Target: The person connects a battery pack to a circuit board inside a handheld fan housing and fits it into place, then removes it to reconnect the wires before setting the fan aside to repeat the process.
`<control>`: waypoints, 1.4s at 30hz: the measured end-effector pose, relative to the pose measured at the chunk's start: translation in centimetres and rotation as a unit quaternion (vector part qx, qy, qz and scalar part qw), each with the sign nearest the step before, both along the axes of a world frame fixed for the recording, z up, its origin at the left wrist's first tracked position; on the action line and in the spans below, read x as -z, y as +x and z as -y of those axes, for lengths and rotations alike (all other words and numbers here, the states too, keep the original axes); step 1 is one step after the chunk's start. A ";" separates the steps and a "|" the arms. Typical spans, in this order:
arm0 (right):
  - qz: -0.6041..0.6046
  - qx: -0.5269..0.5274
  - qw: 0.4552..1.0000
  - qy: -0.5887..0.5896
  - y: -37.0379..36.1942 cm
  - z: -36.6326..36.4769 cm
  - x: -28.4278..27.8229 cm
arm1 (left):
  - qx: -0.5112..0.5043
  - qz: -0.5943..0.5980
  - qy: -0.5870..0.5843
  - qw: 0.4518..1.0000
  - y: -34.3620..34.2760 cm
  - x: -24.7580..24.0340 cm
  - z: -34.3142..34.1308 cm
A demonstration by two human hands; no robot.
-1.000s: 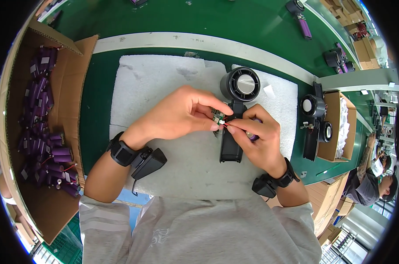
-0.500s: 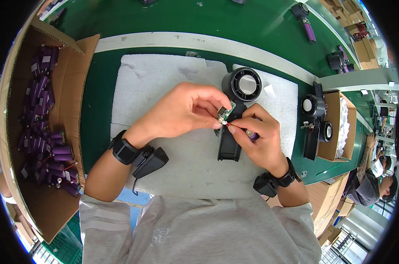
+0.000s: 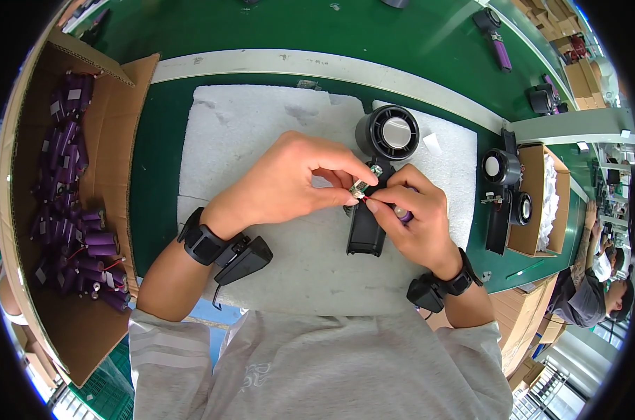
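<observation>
My left hand (image 3: 289, 183) pinches a small green circuit board (image 3: 360, 187) between thumb and fingertips. Close against it, my right hand (image 3: 417, 222) grips the end of a red wire (image 3: 364, 199) with thumb and forefinger, at a small white connector on the board's edge. A purple battery cell (image 3: 403, 214) sits in the curl of that same hand, mostly hidden by the fingers. Under both hands lies a black handheld fan; its round head (image 3: 394, 133) points away from me and its open handle shell (image 3: 366, 234) reaches toward me.
A white foam mat (image 3: 275, 280) covers the bench before me. On the left stands a cardboard box (image 3: 107, 168) full of purple battery cells (image 3: 69, 157). More black fans (image 3: 498, 168) and a small carton (image 3: 555, 241) are at right. A co-worker (image 3: 590, 301) sits far right.
The circuit board has tilted in my left fingers, and that hand's forefinger has come down slightly. On the far green surface, a fan with a purple cell has shifted right.
</observation>
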State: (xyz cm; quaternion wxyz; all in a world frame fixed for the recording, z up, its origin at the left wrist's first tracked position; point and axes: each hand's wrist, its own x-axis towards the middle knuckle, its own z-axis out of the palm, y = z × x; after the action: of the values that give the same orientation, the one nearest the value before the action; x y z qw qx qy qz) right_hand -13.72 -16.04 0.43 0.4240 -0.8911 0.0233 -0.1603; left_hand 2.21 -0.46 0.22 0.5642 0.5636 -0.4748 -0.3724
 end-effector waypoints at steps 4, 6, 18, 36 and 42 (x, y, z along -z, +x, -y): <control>-0.001 -0.002 1.000 0.002 0.1 0.0 0.0 | -0.009 0.008 -0.007 1.000 -0.2 0.0 0.0; 0.000 0.001 1.000 -0.004 -0.1 0.0 0.2 | -0.011 0.024 -0.005 1.000 -0.2 -0.2 0.1; 0.012 -0.008 1.000 -0.020 -0.2 0.2 0.1 | -0.024 0.064 -0.027 0.997 -0.7 0.2 0.3; 0.089 0.091 0.990 -0.062 0.4 -0.6 -0.1 | -0.114 0.122 -0.055 0.984 -1.9 0.7 0.8; 0.062 0.107 0.991 -0.055 0.4 -0.5 -0.2 | -0.134 0.173 -0.072 0.973 -2.0 0.8 0.8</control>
State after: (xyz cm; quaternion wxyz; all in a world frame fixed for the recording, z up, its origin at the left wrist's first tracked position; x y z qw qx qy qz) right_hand -13.36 -15.52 0.61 0.3551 -0.8939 0.0837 -0.2605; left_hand 0.22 -1.28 -0.59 0.5573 0.6359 -0.5108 -0.1556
